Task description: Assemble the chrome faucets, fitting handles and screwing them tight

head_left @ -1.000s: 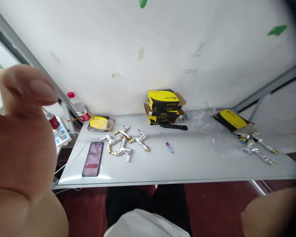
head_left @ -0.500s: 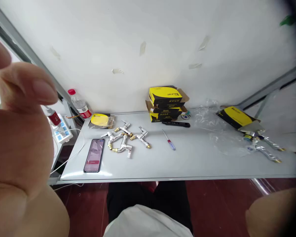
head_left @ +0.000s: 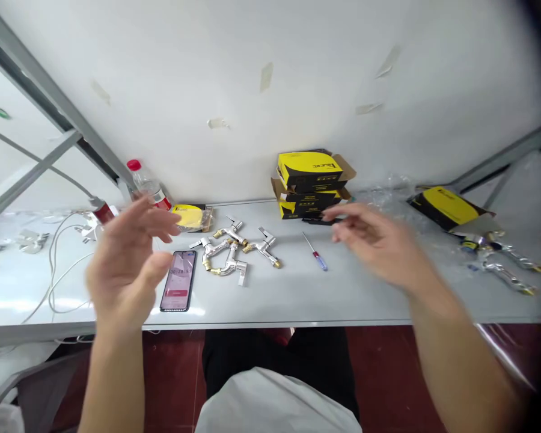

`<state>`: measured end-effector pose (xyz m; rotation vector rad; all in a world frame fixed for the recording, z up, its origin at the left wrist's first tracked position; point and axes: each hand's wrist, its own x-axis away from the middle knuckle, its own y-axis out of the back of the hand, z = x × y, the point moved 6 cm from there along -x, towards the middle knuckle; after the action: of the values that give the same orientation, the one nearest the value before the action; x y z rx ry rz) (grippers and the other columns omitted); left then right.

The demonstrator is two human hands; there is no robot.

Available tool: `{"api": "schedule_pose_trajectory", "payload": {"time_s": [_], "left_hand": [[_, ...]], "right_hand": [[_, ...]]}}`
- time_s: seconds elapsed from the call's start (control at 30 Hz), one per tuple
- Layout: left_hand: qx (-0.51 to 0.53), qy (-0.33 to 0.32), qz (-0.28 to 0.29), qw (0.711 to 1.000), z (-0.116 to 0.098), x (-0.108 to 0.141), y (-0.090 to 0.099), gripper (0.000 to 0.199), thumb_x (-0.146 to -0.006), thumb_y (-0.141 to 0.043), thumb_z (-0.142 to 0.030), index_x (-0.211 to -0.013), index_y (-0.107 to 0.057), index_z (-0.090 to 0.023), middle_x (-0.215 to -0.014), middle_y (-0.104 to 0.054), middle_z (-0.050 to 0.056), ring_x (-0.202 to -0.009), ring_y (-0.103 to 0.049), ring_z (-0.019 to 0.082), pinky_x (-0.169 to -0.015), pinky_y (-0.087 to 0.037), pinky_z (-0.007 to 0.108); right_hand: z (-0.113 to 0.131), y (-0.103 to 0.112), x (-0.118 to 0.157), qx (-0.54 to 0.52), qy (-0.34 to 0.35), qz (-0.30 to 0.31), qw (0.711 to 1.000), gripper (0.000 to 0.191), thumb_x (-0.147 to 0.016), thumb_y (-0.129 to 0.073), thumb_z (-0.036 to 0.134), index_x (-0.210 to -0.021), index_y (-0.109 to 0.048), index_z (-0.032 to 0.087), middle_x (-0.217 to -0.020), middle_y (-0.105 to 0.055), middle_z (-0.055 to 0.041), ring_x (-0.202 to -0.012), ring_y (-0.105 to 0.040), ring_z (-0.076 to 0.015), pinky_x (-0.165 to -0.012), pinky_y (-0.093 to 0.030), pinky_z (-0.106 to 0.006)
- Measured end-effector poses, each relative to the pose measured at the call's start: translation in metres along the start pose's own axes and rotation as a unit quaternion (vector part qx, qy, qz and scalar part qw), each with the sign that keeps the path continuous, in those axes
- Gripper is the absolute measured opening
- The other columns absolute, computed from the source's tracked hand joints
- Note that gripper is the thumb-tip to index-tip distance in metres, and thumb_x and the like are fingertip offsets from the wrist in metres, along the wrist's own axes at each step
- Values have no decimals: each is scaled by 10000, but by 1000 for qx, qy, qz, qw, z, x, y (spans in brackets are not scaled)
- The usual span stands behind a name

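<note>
My left hand is raised over the left part of the table, its fingers apart and nothing in it. Just right of it lies a phone with a timer on its screen. My right hand hovers over the table right of the middle, slightly blurred, fingers loosely spread and holding nothing. Close to its fingertips are a black utility knife, partly hidden, and a small screwdriver with a clear blue and red handle. Several chrome faucets with brass ends lie grouped between the phone and the screwdriver.
Yellow and black boxes are stacked against the wall. Another box, clear plastic wrap and more faucets lie at the right. A red-capped bottle, a flat yellow box and white cables are at the left.
My left hand has moved from close to the camera down and forward over the table. My right hand has come into view from the right. The faucets and tools have stayed put.
</note>
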<state>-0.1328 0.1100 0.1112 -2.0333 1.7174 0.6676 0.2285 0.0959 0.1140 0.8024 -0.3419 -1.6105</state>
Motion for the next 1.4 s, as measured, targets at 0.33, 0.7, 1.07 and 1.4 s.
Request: {"api": "schedule_pose_trajectory", "payload": {"time_s": [0.33,0.7,1.07,1.4], "left_hand": [[-175,207,210,939,138,136,-66,332,-962,-459,-415,-966,-693,-179,-722,-580,23,-641,-509,128,-635,-419,267],[-159,243,217,932,143,127,-66,347,-939,-487,-442,-930,-702,-170,-743,-605,26,-640,-499,124,-622,-398,259],[-256,138,142,946,130,98,-56,327,-939,-494,-422,-1108,-663,-199,-1042,-658,97,-968,-588,220,-911,-476,389],[-435,77,202,874,169,83,-97,496,-965,-419,-453,-1402,-502,-233,-1497,-461,121,-1483,-235,335,-1159,-282,576]], "right_hand": [[-135,-100,70,-95,-169,-25,981,359,-894,-533,528,-1005,-649,207,-966,-649,-89,-760,-591,-175,-663,-511,-317],[-130,-100,65,-71,-157,-22,985,334,-918,-504,499,-959,-648,201,-944,-653,-77,-776,-591,-171,-678,-490,-299],[-115,-107,48,10,-131,34,991,382,-899,-525,478,-1132,-609,188,-1053,-635,-99,-798,-592,-178,-750,-517,-347],[-114,-152,20,127,-42,-4,991,276,-913,-509,339,-1077,-665,183,-1065,-622,-119,-1046,-524,-273,-957,-446,-440]]}}
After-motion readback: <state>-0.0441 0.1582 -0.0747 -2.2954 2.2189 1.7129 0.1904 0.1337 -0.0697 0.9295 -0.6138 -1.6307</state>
